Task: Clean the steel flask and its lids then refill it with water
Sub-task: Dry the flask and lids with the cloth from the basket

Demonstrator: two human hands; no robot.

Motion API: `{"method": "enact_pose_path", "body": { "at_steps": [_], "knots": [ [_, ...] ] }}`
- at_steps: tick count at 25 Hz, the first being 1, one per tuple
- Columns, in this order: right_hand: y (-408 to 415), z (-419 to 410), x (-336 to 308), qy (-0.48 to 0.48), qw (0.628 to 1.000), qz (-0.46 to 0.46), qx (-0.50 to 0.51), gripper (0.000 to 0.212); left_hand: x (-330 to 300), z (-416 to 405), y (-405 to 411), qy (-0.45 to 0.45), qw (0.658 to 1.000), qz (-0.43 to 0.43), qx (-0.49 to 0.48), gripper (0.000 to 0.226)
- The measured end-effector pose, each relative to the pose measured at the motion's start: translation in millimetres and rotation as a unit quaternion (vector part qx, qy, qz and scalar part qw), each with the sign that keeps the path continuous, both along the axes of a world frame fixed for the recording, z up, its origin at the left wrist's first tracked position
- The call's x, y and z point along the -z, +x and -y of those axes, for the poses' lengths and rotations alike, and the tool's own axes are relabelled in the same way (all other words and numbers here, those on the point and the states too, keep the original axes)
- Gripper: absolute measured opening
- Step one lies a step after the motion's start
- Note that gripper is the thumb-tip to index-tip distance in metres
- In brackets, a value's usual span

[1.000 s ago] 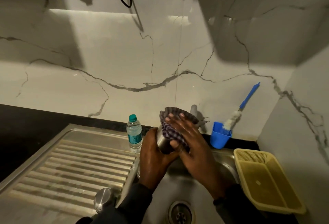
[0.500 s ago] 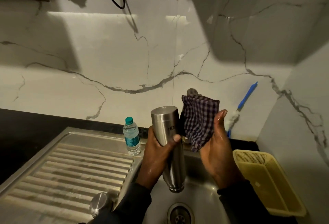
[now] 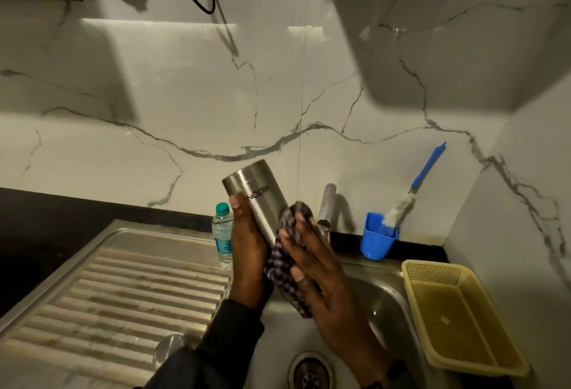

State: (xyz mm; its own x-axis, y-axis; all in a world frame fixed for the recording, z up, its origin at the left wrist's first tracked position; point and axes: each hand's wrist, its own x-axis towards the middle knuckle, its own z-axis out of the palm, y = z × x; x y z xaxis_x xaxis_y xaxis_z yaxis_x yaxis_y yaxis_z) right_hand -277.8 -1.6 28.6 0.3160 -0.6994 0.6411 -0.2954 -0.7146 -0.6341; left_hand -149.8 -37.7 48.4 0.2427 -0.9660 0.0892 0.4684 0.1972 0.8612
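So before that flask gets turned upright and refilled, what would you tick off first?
1. Flask held firmly: ok, the left hand grips the steel flask.
2. Outside being wiped: ok, the right hand presses the checked cloth against it.
3. Flask over the sink: ok.
4. Mouth free to fill: cannot tell, the lower end is hidden.
5. Lid clean: cannot tell, a steel lid lies on the drainboard.
6. Tap running: cannot tell.

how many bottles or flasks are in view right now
2. The steel flask is held tilted over the sink by the left hand. The plastic water bottle stands behind the drainboard, left of that hand.
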Motion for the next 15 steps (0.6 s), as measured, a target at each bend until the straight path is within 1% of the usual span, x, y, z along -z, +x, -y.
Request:
{"method": "enact_pose_path", "body": {
  "at_steps": [1,2,4,7,8,9,11,12,13,15],
  "knots": [
    [-1.4,-2.1,6.8,-0.004,1.0,-0.012,0.006,0.047,-2.3,1.4,4.0,0.02,1.0,-0.021,-0.004,0.11],
    [-3.7,-4.1,11.4,-0.007,1.0,-0.019,0.012,0.046,-2.8,2.0,4.6,0.037,0.999,-0.03,-0.006,0.116],
    [-6.7,-3.9,12.2,-0.003,1.0,-0.021,0.016,0.046,-0.2,0.2,2.6,0.045,0.998,-0.046,0.019,0.115],
    [-4.2,3.4,-13.4,0.069,0.998,-0.001,0.014,0.054,3.9,-6.3,-2.9,0.033,0.992,-0.054,0.108,0.107],
    [-2.3,7.8,-25.3,0.091,0.996,0.015,0.01,0.056,2.7,-8.4,-6.1,0.028,0.991,-0.043,0.119,0.1],
    [-0.9,12.5,-36.8,0.094,0.995,0.029,0.007,0.057,0.4,-9.8,-8.4,0.026,0.992,-0.029,0.117,0.088],
    [1.1,21.0,-56.2,0.059,0.997,0.041,0.005,0.06,-4.4,-8.6,-11.5,0.002,0.995,0.004,0.099,0.052],
    [1.6,23.7,-65.0,0.053,0.998,0.041,0.003,0.064,-7.4,-8.0,-12.0,-0.018,0.995,0.02,0.093,0.038],
    [1.7,27.3,-71.8,0.062,0.997,0.043,0.002,0.069,-9.7,-7.8,-10.7,-0.033,0.995,0.033,0.085,0.031],
    [3.0,34.8,-79.3,0.072,0.997,0.036,0.011,0.069,-12.9,-6.4,-8.5,-0.045,0.996,0.027,0.071,0.032]
  ]
}}
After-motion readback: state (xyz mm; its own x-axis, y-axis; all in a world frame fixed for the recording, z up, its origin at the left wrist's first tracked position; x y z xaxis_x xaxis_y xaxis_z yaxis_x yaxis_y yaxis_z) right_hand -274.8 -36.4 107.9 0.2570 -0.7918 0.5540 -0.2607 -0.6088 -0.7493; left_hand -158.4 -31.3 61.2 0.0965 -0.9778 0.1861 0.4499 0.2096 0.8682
